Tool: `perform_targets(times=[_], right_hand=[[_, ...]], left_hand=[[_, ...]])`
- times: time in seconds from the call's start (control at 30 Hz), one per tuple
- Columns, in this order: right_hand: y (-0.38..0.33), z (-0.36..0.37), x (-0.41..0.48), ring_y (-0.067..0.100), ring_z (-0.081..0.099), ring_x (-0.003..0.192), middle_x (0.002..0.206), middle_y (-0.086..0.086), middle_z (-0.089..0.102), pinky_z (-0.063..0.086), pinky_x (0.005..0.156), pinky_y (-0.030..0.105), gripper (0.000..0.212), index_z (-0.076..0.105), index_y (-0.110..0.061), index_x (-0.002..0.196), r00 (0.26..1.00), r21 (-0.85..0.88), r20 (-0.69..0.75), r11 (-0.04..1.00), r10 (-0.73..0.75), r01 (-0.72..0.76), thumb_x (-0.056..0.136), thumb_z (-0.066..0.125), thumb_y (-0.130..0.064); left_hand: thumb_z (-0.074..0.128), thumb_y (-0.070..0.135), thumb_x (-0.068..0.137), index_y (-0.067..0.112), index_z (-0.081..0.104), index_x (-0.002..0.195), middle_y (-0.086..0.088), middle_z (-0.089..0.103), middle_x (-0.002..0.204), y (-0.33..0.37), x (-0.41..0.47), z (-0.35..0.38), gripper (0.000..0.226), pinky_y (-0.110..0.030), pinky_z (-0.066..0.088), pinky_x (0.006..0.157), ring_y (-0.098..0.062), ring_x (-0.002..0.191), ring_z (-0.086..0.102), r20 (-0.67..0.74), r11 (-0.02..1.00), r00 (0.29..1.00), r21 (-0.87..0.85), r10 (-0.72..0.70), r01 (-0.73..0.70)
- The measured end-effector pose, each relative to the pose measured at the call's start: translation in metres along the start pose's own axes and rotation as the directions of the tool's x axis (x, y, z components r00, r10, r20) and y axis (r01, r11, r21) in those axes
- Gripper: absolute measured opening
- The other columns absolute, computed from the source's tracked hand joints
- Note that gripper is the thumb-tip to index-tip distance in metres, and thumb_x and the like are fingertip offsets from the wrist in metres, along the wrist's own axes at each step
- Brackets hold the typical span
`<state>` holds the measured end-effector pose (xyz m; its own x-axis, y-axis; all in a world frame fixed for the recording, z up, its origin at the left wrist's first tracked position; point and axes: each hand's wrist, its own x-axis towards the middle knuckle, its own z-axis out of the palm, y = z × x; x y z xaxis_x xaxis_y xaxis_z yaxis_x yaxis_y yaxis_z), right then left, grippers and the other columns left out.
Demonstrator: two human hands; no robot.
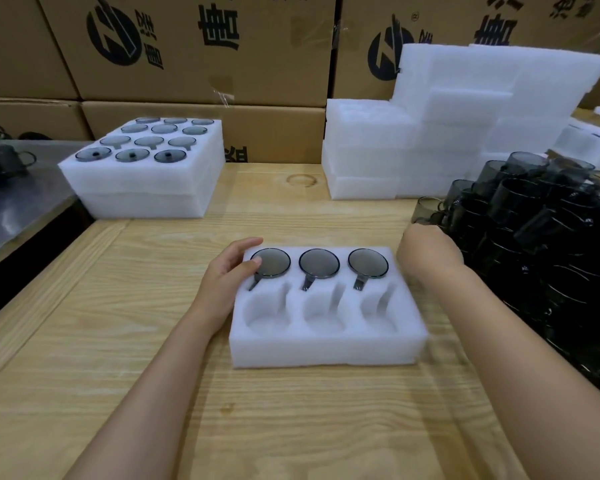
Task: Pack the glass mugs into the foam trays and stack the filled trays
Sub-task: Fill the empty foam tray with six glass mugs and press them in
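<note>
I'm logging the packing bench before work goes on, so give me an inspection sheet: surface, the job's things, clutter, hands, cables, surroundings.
Surface: wooden table, pale grain, a ring mark at its far side.
Job's things: foam tray in front holds three mugs in its far row, and its near three pockets are empty. Mug pile at right. Filled trays stacked far left. Empty foam stack far right.
Clutter: dark items on the metal counter at left, too dim to identify.
Hands: left hand rests on the tray's far left corner, fingers touching the leftmost mug. Right hand is at the pile's edge, fingers hidden.
Cables: nothing seen.
Surroundings: cardboard boxes stacked behind.
</note>
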<state>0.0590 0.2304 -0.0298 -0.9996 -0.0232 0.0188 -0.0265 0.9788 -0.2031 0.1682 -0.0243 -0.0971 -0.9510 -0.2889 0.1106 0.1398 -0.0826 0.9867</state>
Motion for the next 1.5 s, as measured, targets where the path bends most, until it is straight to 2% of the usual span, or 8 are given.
perform_targets(times=[0.13, 0.3, 0.4, 0.57, 0.77, 0.93, 1.2, 1.5], right_hand=[[0.008, 0.002, -0.014, 0.03, 0.048, 0.082, 0.102, 0.013, 0.058, 0.039, 0.066, 0.031, 0.002, 0.055, -0.006, 0.086, 0.999, -0.007, -0.048, 1.0, -0.018, 0.017, 0.086, 0.053, -0.007], [0.019, 0.005, -0.027, 0.031, 0.033, 0.116, 0.122, 0.01, 0.043, 0.038, 0.075, 0.034, 0.022, 0.06, -0.006, 0.102, 0.995, -0.098, -0.061, 0.992, -0.082, 0.075, 0.089, 0.057, -0.024], [0.021, 0.004, -0.029, 0.031, 0.032, 0.114, 0.121, 0.011, 0.042, 0.04, 0.088, 0.036, 0.017, 0.058, -0.009, 0.076, 0.99, 0.001, -0.089, 0.994, -0.111, 0.111, 0.088, 0.057, -0.022], [0.023, -0.001, -0.039, 0.031, 0.042, 0.091, 0.079, 0.005, 0.044, 0.035, 0.069, 0.033, 0.042, 0.035, -0.018, 0.048, 0.977, 0.086, -0.115, 0.978, -0.179, 0.189, 0.085, 0.055, -0.017], [0.026, -0.014, -0.064, 0.026, 0.048, 0.089, 0.088, 0.01, 0.059, 0.037, 0.071, 0.03, 0.023, 0.054, -0.001, 0.062, 0.869, 0.181, -0.367, 0.891, -0.331, 0.416, 0.082, 0.059, -0.011], [0.02, -0.028, -0.097, 0.006, 0.045, 0.088, 0.096, 0.0, 0.066, 0.024, 0.075, -0.005, 0.012, 0.062, -0.016, 0.074, 0.808, 0.332, -0.375, 0.748, -0.454, 0.575, 0.075, 0.073, -0.02], [0.011, -0.019, -0.107, -0.004, 0.04, 0.088, 0.092, -0.027, 0.052, 0.027, 0.078, -0.003, 0.035, 0.058, -0.033, 0.1, 0.832, 0.385, -0.259, 0.738, -0.49, 0.554, 0.071, 0.077, -0.038], [0.015, 0.001, -0.1, 0.01, 0.041, 0.097, 0.103, -0.006, 0.058, 0.022, 0.081, -0.001, 0.047, 0.065, -0.018, 0.112, 0.809, 0.287, -0.265, 0.757, -0.525, 0.586, 0.072, 0.076, -0.039]], left_hand=[[0.063, 0.024, 0.075, 0.031, 0.068, 0.106, 0.001, 0.069, 0.102, -0.001, 0.0, -0.001, 0.031, -0.035, 0.051, 0.079, -0.018, 0.092, 0.065, -0.003, 1.0, 1.0, 0.005, 0.007, -0.007], [0.064, 0.019, 0.077, 0.026, 0.066, 0.108, 0.005, 0.07, 0.095, -0.002, 0.001, -0.001, 0.032, -0.03, 0.052, 0.074, -0.016, 0.087, 0.066, -0.009, 1.0, 1.0, 0.003, 0.015, -0.015], [0.064, 0.014, 0.076, 0.025, 0.067, 0.106, 0.008, 0.069, 0.088, -0.002, 0.001, 0.0, 0.032, -0.029, 0.051, 0.072, -0.017, 0.085, 0.064, -0.031, 0.999, 0.999, 0.023, 0.027, -0.026], [0.055, 0.014, 0.066, 0.025, 0.068, 0.099, -0.007, 0.064, 0.088, -0.002, 0.001, 0.001, 0.037, -0.038, 0.046, 0.074, -0.025, 0.083, 0.058, -0.09, 0.997, 0.996, 0.069, 0.029, -0.023], [0.053, 0.014, 0.062, 0.022, 0.068, 0.094, 0.003, 0.066, 0.082, 0.0, 0.001, 0.001, 0.037, -0.03, 0.047, 0.069, -0.018, 0.079, 0.06, -0.144, 0.991, 0.988, 0.124, 0.065, -0.047], [0.053, 0.013, 0.063, 0.021, 0.068, 0.095, 0.0, 0.065, 0.083, 0.001, 0.0, 0.001, 0.037, -0.032, 0.047, 0.069, -0.019, 0.079, 0.059, -0.138, 0.993, 0.989, 0.11, 0.05, -0.034], [0.052, 0.014, 0.063, 0.021, 0.068, 0.096, 0.007, 0.065, 0.079, 0.005, -0.002, 0.003, 0.037, -0.026, 0.047, 0.066, -0.012, 0.075, 0.06, -0.135, 0.992, 0.99, 0.127, 0.043, -0.026], [0.052, 0.014, 0.063, 0.018, 0.066, 0.1, 0.002, 0.064, 0.082, 0.009, -0.005, 0.005, 0.039, -0.022, 0.048, 0.062, -0.012, 0.072, 0.059, -0.132, 0.995, 0.991, 0.103, 0.017, -0.004]])
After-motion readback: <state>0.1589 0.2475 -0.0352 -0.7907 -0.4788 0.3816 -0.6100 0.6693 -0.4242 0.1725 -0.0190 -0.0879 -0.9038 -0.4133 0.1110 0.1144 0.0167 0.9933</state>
